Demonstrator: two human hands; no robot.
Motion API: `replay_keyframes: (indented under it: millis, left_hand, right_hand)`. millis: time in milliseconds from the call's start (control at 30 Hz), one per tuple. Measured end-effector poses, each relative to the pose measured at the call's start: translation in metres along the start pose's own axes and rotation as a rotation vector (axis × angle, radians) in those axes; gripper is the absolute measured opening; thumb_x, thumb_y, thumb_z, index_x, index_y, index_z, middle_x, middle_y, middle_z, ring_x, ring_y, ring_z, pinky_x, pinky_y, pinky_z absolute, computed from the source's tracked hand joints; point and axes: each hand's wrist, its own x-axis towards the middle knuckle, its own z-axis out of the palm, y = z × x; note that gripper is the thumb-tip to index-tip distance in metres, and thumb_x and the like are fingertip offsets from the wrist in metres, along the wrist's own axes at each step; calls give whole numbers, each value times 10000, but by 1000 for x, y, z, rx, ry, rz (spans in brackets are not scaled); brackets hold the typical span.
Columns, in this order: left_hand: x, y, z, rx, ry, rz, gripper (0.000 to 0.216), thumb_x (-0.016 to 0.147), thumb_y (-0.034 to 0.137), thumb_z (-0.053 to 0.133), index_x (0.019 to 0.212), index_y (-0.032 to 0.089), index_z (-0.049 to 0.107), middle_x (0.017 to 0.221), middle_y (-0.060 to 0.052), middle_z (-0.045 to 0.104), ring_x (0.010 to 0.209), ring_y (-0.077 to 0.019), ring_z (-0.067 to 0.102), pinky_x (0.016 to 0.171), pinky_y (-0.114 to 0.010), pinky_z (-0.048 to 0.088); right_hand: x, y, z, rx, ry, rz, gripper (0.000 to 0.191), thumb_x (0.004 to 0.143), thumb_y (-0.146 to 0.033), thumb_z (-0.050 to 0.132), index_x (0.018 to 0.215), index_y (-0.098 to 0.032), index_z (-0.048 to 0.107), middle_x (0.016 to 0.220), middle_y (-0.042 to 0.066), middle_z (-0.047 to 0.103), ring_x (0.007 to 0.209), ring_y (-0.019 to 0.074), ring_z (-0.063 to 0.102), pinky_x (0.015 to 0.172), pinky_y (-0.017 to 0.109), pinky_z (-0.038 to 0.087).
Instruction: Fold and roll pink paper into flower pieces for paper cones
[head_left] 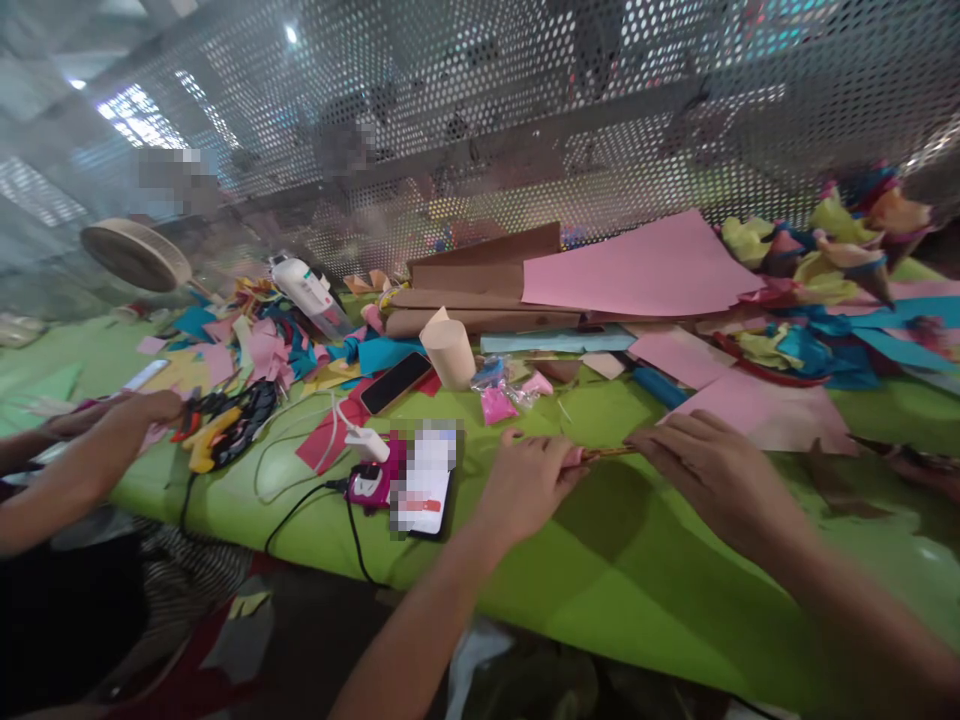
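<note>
My left hand (529, 480) and my right hand (712, 470) meet over the green table cover (637, 570). Between them they pinch a thin brown stick (609, 453) with a small pink piece at its left end. Both hands have their fingers closed round the stick. A small clear bag of pink bits (496, 400) lies just beyond my left hand, near a beige paper cone (448, 350).
Another person's hands (127, 420) work at the left by scissors (217, 425) and paper scraps. A phone (396, 382), a second phone (426, 480) on a cable, a glue gun (309, 290), pink sheets (637, 265), brown card rolls and finished paper cones (847, 250) crowd the far side. A perforated metal screen stands behind.
</note>
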Motion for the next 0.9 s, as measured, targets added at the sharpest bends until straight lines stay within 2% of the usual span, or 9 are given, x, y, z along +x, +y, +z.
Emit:
replay_keyframes:
  millis: [167,267,333,400,467,600,700,800,900]
  left_hand:
    - [-2,-3,-7,-348,-6,-188,249,933,427,518,1001,198,588,876,-40,689,778,-199,620,745,-327,446]
    - [-3,-4,-6,-607,12,-215,252,911,428,542,989,192,583,934,-37,676,814,-173,607,730,-284,452]
    - [-3,-4,-5,-731,32,-212,237,898,404,560,982,184,587,958,-35,655,861,-168,595,755,-273,453]
    - [-3,-3,-2,-780,43,-217,228,883,389,579,970,179,596,916,-25,624,847,-166,574,751,-272,448]
    - [-2,-1,1,-802,30,-211,218,873,385,589,939,177,602,865,-14,592,803,-159,549,725,-271,441]
    - [1,5,6,-846,-21,-132,175,879,342,584,878,169,613,847,-19,573,799,-158,533,711,-270,445]
    - [1,7,6,-872,-68,-85,184,890,328,561,867,158,626,860,-28,593,812,-159,550,747,-281,458]
    - [-1,7,6,-953,-142,-126,263,925,370,500,944,161,658,889,-43,662,836,-170,592,793,-305,482]
    - [-2,6,8,-1042,-81,-234,282,912,360,523,1063,183,684,1079,-58,710,1011,-204,621,929,-351,478]
  right_hand:
    - [-1,25,-13,-137,217,74,377,975,-407,416,804,-194,676,803,95,700,745,243,594,649,358,449]
    - [-3,34,-12,-241,245,154,391,972,-411,370,865,-214,690,935,105,718,894,298,632,762,431,467]
    - [-2,30,-9,-237,236,173,370,962,-415,377,947,-236,701,1063,111,707,1016,335,611,844,486,450]
    - [-1,16,-6,-85,193,149,321,943,-423,433,1002,-255,700,1125,111,690,1070,338,592,884,490,446]
    - [0,-1,-3,169,103,122,282,928,-438,487,1007,-267,697,1070,97,699,1028,304,617,864,447,478]
    - [-2,-25,7,473,-68,256,310,892,-509,564,976,-240,693,951,82,711,865,255,654,740,388,521]
    - [-4,-28,11,596,-67,321,314,864,-521,604,907,-223,694,871,72,715,788,229,656,702,358,524]
    - [-5,-27,10,668,-18,357,292,844,-502,633,861,-219,702,826,67,717,777,227,661,708,353,528]
    - [-4,-27,7,663,24,389,277,829,-489,641,835,-219,707,797,65,717,750,228,659,698,359,528]
